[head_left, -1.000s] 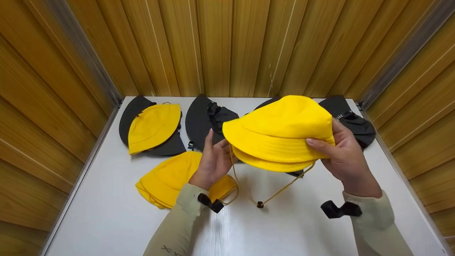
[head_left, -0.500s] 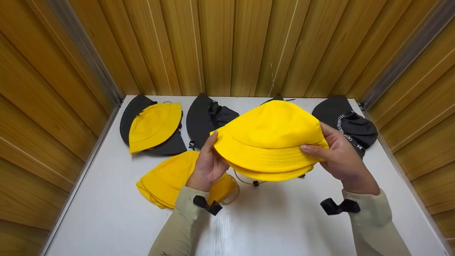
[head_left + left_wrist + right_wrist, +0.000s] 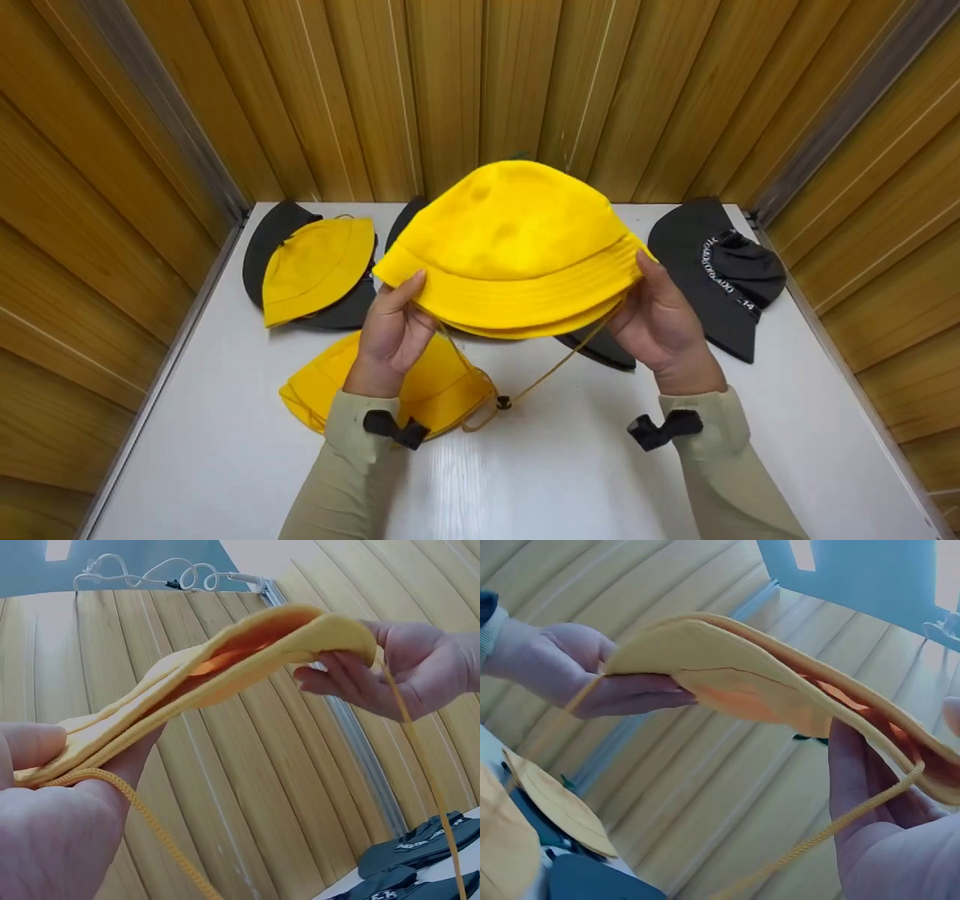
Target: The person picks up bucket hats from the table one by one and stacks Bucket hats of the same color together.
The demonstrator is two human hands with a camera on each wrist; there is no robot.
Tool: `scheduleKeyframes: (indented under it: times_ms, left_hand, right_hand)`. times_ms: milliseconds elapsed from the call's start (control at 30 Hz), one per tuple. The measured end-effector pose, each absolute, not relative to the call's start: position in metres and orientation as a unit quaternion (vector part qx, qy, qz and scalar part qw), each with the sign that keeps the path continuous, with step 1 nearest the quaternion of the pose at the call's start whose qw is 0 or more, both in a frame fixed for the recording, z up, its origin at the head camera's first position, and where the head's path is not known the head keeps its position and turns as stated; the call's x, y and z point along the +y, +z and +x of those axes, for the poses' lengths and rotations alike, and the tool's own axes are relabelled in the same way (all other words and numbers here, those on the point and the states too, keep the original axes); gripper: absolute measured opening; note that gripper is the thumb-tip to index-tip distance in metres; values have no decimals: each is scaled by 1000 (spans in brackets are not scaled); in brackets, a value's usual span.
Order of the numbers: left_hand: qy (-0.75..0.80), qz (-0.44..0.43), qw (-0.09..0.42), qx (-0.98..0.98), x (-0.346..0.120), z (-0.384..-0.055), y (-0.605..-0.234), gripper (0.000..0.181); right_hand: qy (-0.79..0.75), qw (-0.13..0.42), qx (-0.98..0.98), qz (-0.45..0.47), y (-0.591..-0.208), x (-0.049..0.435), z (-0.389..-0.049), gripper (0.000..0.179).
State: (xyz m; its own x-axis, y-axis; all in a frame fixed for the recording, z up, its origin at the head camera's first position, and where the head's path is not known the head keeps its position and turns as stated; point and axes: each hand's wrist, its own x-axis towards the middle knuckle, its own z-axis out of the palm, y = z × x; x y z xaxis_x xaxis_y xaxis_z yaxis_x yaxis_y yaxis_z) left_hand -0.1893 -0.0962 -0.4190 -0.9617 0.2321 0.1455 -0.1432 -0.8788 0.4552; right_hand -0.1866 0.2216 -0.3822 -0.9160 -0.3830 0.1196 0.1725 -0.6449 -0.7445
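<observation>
A yellow bucket hat [image 3: 517,225], folded flat, is held up above the table by both hands. My left hand [image 3: 391,334] pinches the left end of its brim, thumb in front. At the opposite end, my right hand [image 3: 664,322] grips the brim with the thumb in front and fingers behind. A yellow cord [image 3: 559,361] hangs below in a loop with a dark toggle [image 3: 504,403]. Seen edge-on in the left wrist view, the layers of the hat [image 3: 225,667] part slightly between the two hands.
Folded yellow hats [image 3: 442,386] lie on the white table [image 3: 517,480] below my left hand. At back left, a yellow hat [image 3: 319,266] rests on a black hat [image 3: 274,240]. Another black hat [image 3: 694,277] lies at right; more are partly hidden. Wood-look walls [image 3: 480,90] enclose the table.
The left hand, beside the hat at first, has taken hold of its left brim end. The right hand has shifted its grip, and the hat has moved left and up, now more level.
</observation>
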Motion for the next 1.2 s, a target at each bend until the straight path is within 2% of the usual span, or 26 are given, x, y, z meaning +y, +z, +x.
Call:
scheduleKeyframes:
  times_ms: [333, 467, 567, 900, 1200]
  left_hand:
    - [945, 73, 50, 314, -135, -188, -399, 40]
    - [928, 43, 35, 368, -155, -190, -402, 49]
    - [919, 14, 25, 393, -169, -190, -412, 56]
    - [888, -80, 19, 453, -213, -176, -458, 61]
    - [729, -200, 11, 655, -237, -158, -491, 58]
  right_hand:
    - [-889, 140, 430, -76, -388, 177, -202, 43]
    - [-887, 146, 435, -44, -397, 158, -208, 44]
    - [-880, 154, 449, -21, -409, 144, -211, 43]
    - [-802, 148, 579, -11, -477, 115, -210, 43]
    - [-717, 148, 681, -6, -519, 103, -200, 57]
